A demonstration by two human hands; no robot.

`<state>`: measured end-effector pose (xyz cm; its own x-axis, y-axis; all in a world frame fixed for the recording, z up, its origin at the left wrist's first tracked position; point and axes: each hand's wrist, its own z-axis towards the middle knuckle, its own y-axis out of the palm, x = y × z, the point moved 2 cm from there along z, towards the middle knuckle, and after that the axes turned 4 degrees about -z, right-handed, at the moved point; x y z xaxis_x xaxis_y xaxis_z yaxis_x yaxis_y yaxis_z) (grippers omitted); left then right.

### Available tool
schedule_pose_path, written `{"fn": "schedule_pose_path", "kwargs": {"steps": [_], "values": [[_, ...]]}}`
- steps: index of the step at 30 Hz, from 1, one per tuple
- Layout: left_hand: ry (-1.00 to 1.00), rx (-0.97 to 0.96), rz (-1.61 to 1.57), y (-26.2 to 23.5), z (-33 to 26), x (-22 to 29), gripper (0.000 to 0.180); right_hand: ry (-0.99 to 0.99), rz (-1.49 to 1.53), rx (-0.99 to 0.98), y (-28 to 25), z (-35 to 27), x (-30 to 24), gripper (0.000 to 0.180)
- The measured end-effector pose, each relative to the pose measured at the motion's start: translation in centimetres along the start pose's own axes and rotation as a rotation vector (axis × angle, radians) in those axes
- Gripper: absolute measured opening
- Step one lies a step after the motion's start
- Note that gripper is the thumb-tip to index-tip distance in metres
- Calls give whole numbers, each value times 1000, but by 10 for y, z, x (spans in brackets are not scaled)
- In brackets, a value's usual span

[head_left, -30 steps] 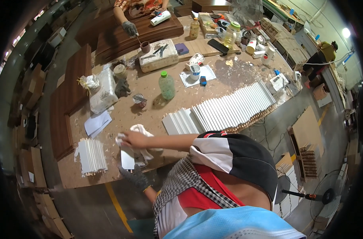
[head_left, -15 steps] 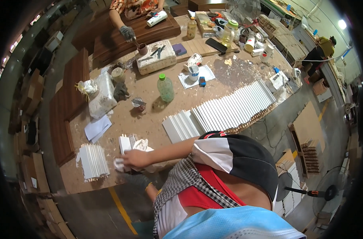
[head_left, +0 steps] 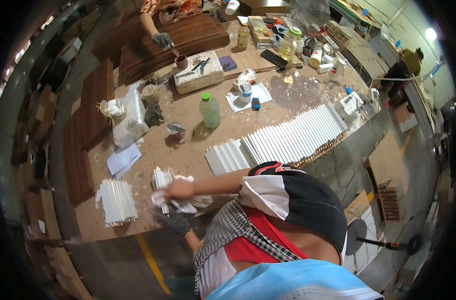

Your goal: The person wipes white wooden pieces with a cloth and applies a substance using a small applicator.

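My right hand (head_left: 180,190), bare and blurred by motion, presses a white cloth (head_left: 159,196) onto a narrow white strip (head_left: 160,178) at the table's near edge. More crumpled white cloth (head_left: 200,201) lies beneath and beside that hand. Just below, my left hand (head_left: 175,223) wears a dark grey glove and grips the near end of the strip; its fingertips are partly hidden. To the left sits a stack of white strips (head_left: 119,201). A long row of white strips (head_left: 293,134) lies to the right, with wider white pieces (head_left: 228,157) at its left end.
On the table (head_left: 153,220) stand a green-capped bottle (head_left: 209,112), a small cup (head_left: 175,131) and a white cup (head_left: 244,93). White papers (head_left: 124,161) lie at left. Across the table, a co-worker's gloved hand (head_left: 163,40) holds a brush at a brown cup (head_left: 181,62). A fan (head_left: 413,245) stands right.
My right hand has shifted slightly right along with the cloth, uncovering more of the strip. My left hand has come up to the strip's near end. The co-worker has lifted a white cylindrical container away.
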<state>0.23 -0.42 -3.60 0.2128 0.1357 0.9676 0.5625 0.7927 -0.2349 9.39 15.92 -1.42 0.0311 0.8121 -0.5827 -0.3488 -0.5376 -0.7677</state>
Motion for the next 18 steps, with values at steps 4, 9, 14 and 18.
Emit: {"fn": "schedule_pose_path", "kwargs": {"steps": [4,9,14,18], "values": [[23,80,436,-7,-11,3,75,397,-15,186,-33,33,86,27],[177,-65,171,-12,-4,7,50,443,-17,370,-83,11,129,37],[530,-271,589,-11,-20,56,54,744,279,403,-151,-5,47,57],[272,-54,186,2,-31,41,73,419,-106,462,-103,-3,-13,35]]}}
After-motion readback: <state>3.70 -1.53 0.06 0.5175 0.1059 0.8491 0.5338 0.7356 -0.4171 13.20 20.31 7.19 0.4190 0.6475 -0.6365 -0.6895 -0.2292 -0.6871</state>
